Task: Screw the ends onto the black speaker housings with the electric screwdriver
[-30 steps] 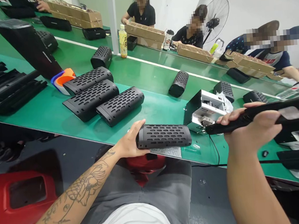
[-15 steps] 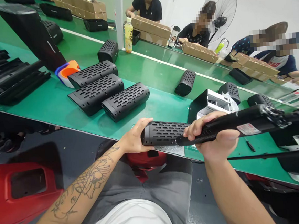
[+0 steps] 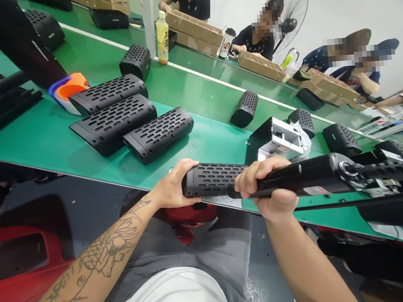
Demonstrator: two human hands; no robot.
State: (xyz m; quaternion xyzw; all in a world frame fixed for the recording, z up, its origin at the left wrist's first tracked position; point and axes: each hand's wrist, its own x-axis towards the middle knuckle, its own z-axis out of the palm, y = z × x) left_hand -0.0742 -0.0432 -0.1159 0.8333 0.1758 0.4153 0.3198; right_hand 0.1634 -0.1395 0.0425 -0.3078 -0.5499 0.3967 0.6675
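Since a second ago, the right hand [image 3: 269, 185] has brought the driver [image 3: 308, 175] leftward, from beside the machine [image 3: 275, 140] to the near right part of the held speaker [image 3: 212, 178]. The left hand has kept its place on that speaker.

The left hand [image 3: 171, 186] grips the speaker by its left end, digits on its far and near sides, at the near edge of the desk [image 3: 214, 138], slotted face up. The right hand is wrapped around the driver, whose nose overlaps the speaker; whether they touch, I cannot tell.

Three more speakers [image 3: 160, 135] lie side by side to the left, slots up. The machine stands just beyond the driver. Farther back are a yellow bottle [image 3: 162, 37] and co-workers [image 3: 257, 35] at cardboard boxes [image 3: 262, 64].
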